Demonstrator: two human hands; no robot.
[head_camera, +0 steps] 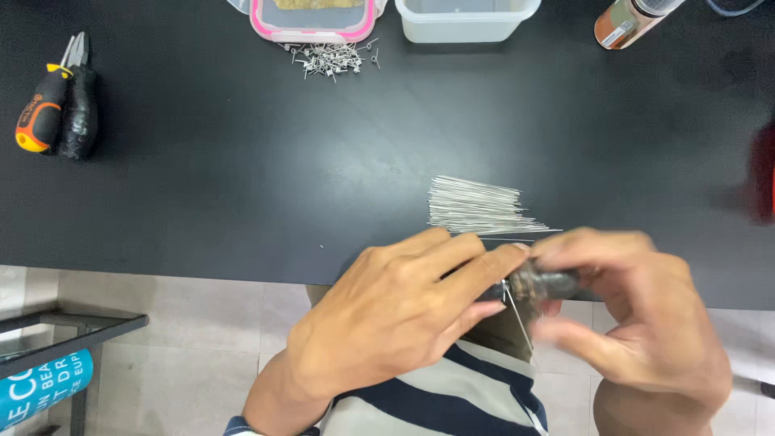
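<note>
Both hands meet at the near edge of the black table [242, 186], around five o'clock in the view. The left hand [387, 315] lies palm down, its fingers [476, 270] stretched toward three o'clock and pinching one end of a small dark tool [542, 284]. The right hand [638, 315], blurred, curls around the tool's other end, fingers closed on it. A thin wire [518, 319] sticks out of the tool toward six o'clock. Just beyond the hands, at twelve o'clock from them, lies a bundle of straight wires [476, 207]. Far off at nine to ten o'clock rest pliers [55, 101]; at twelve o'clock a heap of small bent wire pieces [331, 58] sits before a pink-rimmed box [313, 20] beside a clear tub [464, 20]. Pale floor tiles [202, 355] show below the table edge.
</note>
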